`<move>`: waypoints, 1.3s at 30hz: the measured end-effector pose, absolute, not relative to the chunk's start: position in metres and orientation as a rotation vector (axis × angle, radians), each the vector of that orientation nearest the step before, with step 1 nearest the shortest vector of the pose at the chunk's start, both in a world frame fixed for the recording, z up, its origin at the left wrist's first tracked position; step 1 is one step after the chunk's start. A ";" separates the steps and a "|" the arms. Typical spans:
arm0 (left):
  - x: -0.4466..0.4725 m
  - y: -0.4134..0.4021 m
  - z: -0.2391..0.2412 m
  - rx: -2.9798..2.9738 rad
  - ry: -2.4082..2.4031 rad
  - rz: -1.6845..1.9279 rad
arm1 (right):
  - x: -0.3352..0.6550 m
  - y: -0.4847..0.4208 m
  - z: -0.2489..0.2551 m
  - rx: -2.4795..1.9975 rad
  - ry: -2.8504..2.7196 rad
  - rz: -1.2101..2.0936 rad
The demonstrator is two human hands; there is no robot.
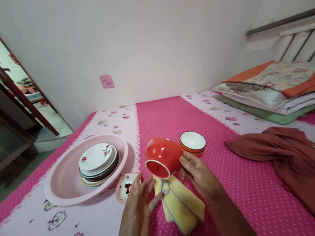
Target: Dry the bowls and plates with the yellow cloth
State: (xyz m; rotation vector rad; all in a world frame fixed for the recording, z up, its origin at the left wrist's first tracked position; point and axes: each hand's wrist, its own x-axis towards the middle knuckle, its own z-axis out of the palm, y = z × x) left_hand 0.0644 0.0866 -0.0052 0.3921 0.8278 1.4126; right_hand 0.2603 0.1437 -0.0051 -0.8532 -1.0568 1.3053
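Observation:
My right hand (200, 175) grips a glossy red bowl (163, 152) by its right side. The bowl is tipped over, its pale foot ring facing me. Just below and left of it is my left hand (139, 206), palm up with fingers apart, holding nothing that I can make out. Its thumb lies over a yellow cloth (181, 202) with a grey-purple edge; whether they touch is unclear. Behind my right hand, a stack of orange bowls with white insides (193, 141) stands on the bed. A small square dish (125, 187) with a black cat picture is partly hidden by my left fingers.
To the left sits a pink basin (58, 186) with a stack of plates (96, 158) inside. A reddish-brown garment (287, 155) lies at right, with folded bedding (278, 83) behind it. The pink dotted bedsheet (163, 118) runs back to the white wall.

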 end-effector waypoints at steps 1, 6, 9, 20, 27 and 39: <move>0.062 0.087 -0.005 0.378 0.855 1.416 | 0.272 0.144 0.002 -0.952 -1.129 1.123; 0.054 0.090 -0.004 0.391 0.895 1.453 | 0.322 0.161 0.000 -1.312 -1.264 0.214; 0.052 0.091 -0.003 0.403 0.901 1.437 | 0.340 0.180 -0.018 -1.356 -1.401 -0.105; 0.031 0.096 -0.012 0.397 0.900 1.439 | 0.364 0.218 -0.059 -1.419 -1.542 -0.216; 0.033 0.097 -0.009 0.331 0.944 1.487 | 0.365 0.225 -0.073 -1.434 -1.580 -0.195; 0.024 0.097 -0.007 0.334 0.958 1.518 | 0.363 0.224 -0.075 -1.474 -1.614 -0.135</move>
